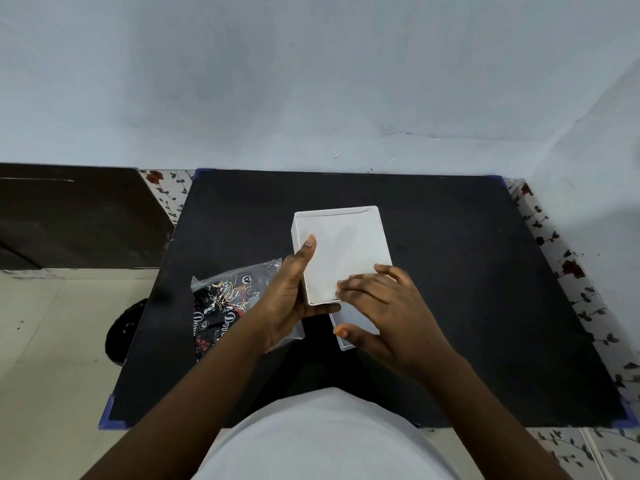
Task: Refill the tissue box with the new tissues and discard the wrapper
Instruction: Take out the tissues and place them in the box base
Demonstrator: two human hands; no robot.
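Holding the white tissue box (341, 251) near the middle of the black table (467, 306), the left hand (291, 299) has its grip clasped around the box's left side, thumb lying up over the top face. The right hand (377, 303) rests its fingers flat on the near end of that face, where a white panel (353, 327) juts out toward the person; whether this grip pinches the panel or only presses on it I cannot tell. The box looks like stiff, light plastic, probably smooth enough to slide, so taking it by the long side walls seems safest. The tissue pack (225, 299), in a glossy black-and-clear printed wrapper, lies on the table just left of the left hand; it should be soft, crinkly and slippery, best gripped at an end. The table stands against a pale blue wall (311, 81), with pale floor (52, 341) at the left and floral tiles (568, 268) along the right.
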